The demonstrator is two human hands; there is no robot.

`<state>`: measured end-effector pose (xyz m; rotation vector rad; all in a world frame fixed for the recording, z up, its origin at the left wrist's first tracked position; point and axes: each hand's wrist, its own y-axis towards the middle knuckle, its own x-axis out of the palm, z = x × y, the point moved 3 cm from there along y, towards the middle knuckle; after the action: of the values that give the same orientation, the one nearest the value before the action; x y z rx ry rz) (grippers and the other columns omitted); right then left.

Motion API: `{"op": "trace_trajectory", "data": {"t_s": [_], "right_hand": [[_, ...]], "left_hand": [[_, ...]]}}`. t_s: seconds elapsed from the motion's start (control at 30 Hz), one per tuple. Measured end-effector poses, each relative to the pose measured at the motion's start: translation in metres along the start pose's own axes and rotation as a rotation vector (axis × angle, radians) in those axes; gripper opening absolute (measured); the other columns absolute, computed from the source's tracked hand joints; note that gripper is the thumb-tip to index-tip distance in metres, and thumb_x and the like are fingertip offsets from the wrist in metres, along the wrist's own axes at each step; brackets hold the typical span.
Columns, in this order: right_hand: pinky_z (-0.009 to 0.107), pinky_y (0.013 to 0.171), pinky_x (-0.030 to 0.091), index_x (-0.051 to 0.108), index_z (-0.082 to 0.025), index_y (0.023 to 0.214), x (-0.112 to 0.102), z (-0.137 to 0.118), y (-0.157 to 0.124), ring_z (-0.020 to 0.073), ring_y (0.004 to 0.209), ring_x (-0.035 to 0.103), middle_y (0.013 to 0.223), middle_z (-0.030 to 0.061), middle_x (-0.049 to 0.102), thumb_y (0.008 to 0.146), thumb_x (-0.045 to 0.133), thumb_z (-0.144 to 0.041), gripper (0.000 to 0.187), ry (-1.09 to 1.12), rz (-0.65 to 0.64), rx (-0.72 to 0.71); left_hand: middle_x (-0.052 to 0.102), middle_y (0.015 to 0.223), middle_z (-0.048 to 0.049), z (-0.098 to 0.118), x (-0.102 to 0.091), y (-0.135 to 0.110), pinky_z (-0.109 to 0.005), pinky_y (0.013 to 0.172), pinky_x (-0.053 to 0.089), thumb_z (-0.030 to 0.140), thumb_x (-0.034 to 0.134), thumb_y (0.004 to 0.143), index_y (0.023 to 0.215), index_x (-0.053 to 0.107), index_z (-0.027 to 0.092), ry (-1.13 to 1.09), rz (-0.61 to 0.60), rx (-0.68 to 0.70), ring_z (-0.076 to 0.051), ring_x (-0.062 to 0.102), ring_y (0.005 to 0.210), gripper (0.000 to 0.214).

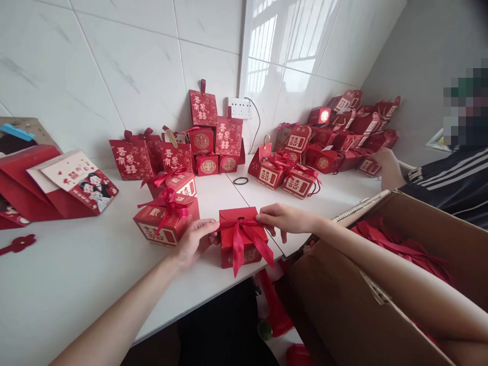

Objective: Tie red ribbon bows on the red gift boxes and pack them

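A small red gift box [244, 249] stands near the front edge of the white table [76, 274]. A red satin ribbon [240, 239] is tied over its top, with its ends hanging down the front. My left hand [196, 241] pinches the ribbon loop on the box's left side. My right hand [280, 218] pinches the loop on the right side. Two finished red boxes with bows [165, 218] sit just left of my left hand.
Many red gift boxes [208, 134] are stacked against the tiled wall, and more [343, 137] lie at the back right. Flat red cards [76, 178] lie at the left. An open cardboard box [381, 284] with red ribbons stands at the right. Another person's arm [392, 170] rests on the table.
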<state>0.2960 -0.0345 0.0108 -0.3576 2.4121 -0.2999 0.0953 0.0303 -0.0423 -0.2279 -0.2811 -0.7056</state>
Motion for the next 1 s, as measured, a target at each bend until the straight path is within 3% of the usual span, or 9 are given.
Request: {"op": "trace_trajectory", "data": {"t_s": [0.37,0.53,0.67,0.77,0.87,0.93,1.0], "right_hand": [[0.015,0.035,0.045,0.041,-0.017,0.064,0.002,-0.002,-0.001,0.0066,0.048,0.050,0.061,-0.0019,0.052,0.087,0.039,-0.030,0.027,0.017,-0.020,0.015],[0.015,0.036,0.044,0.043,-0.016,0.059,0.001,-0.006,-0.003,0.0061,0.045,0.050,0.060,-0.0016,0.052,0.081,0.041,-0.022,0.023,-0.056,0.022,0.052],[0.016,0.035,0.042,0.050,-0.016,0.061,0.003,-0.002,-0.002,0.0074,0.045,0.050,0.059,0.0003,0.052,0.079,0.045,-0.023,0.019,-0.189,-0.031,0.116],[0.019,0.037,0.043,0.053,-0.015,0.075,-0.003,0.001,-0.001,0.0086,0.044,0.052,0.064,0.0014,0.055,0.081,0.044,-0.025,0.014,-0.158,0.116,0.171],[0.025,0.053,0.053,0.050,-0.015,0.100,-0.012,-0.003,-0.003,0.0155,0.070,0.062,0.090,0.0077,0.060,0.086,0.040,-0.033,0.025,-0.045,0.333,0.016],[0.032,0.078,0.054,0.043,-0.016,0.118,-0.011,-0.008,-0.005,0.0213,0.104,0.055,0.118,0.0122,0.052,0.083,0.047,-0.043,0.044,-0.035,0.309,-0.196],[0.039,0.096,0.043,0.029,-0.018,0.132,-0.005,-0.011,-0.008,0.0257,0.125,0.038,0.137,0.0136,0.035,0.073,0.061,-0.049,0.074,-0.121,0.183,-0.320]], "left_hand": [[0.044,0.052,0.0035,-0.003,0.000,0.000,-0.020,0.050,0.035,0.035,0.068,0.061,0.052,0.045,0.015,0.003,0.026,0.010,-0.006,0.041,0.050,0.032],[0.045,0.051,0.0038,-0.002,0.001,0.000,-0.019,0.050,0.034,0.033,0.068,0.063,0.052,0.047,0.014,-0.020,-0.014,0.021,-0.006,0.040,0.050,0.031],[0.045,0.051,0.0036,-0.002,0.000,-0.001,-0.019,0.050,0.034,0.032,0.068,0.064,0.052,0.047,0.014,-0.036,-0.024,0.042,-0.006,0.040,0.050,0.029],[0.047,0.052,0.0031,-0.002,0.000,-0.001,-0.019,0.051,0.034,0.032,0.067,0.066,0.053,0.048,0.014,-0.035,-0.037,0.047,-0.006,0.041,0.051,0.029],[0.047,0.052,0.0031,-0.001,0.000,-0.001,-0.019,0.051,0.033,0.033,0.066,0.067,0.053,0.047,0.014,-0.033,-0.048,0.046,-0.006,0.041,0.051,0.030],[0.045,0.052,0.0035,0.000,0.001,-0.002,-0.019,0.051,0.033,0.032,0.066,0.067,0.053,0.045,0.014,-0.032,-0.049,0.054,-0.006,0.040,0.051,0.031],[0.043,0.052,0.0038,0.000,0.001,-0.001,-0.019,0.050,0.032,0.032,0.066,0.067,0.053,0.045,0.014,-0.029,-0.049,0.059,-0.006,0.040,0.050,0.031]]}}
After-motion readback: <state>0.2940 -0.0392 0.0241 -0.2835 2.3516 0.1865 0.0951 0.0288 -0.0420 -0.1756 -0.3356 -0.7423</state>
